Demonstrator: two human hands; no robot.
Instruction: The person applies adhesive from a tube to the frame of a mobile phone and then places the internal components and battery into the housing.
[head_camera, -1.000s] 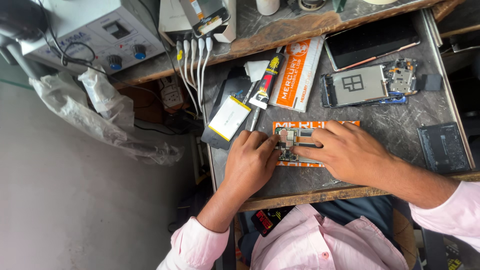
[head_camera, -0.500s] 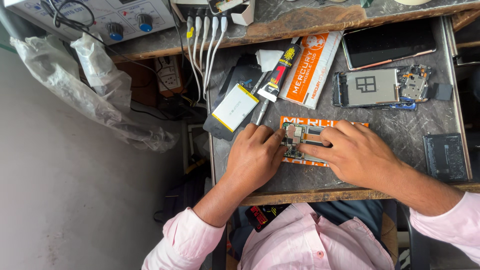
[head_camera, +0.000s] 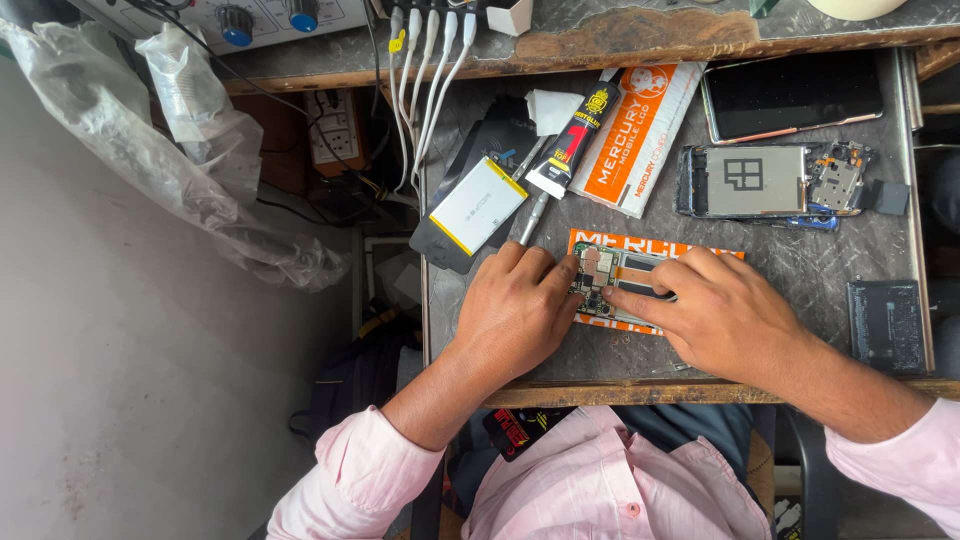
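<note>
A person in a pink shirt sits at a grey work table (head_camera: 800, 330) and both hands rest on a small opened phone (head_camera: 615, 285), which lies on an orange mat (head_camera: 720, 252) near the front edge of the table, in the middle. The left hand (head_camera: 515, 310) lies palm down, with the fingers curled loosely over the left end of the phone; the fingertips touch its green circuit part, and I cannot tell if they grip anything. The right hand (head_camera: 715, 310) lies also flat, with the fingers stretched to the left, and the index finger presses on the lower edge of the phone. It does not close around any tool that I can see. Just behind the left hand a metal screwdriver (head_camera: 533, 215) lies on the table, and beside it there is a white battery with yellow edge (head_camera: 478, 205) on a dark cover. A black and yellow glue tube (head_camera: 572, 145) lies tilted next to an orange and white packet (head_camera: 640, 135). Further right there is another opened phone (head_camera: 770, 180) with its metal plate up, and behind it a dark phone screen (head_camera: 795, 95). A black battery (head_camera: 885, 325) lies near the right edge. White cables (head_camera: 425, 70) hang down from the shelf at the back.
</note>
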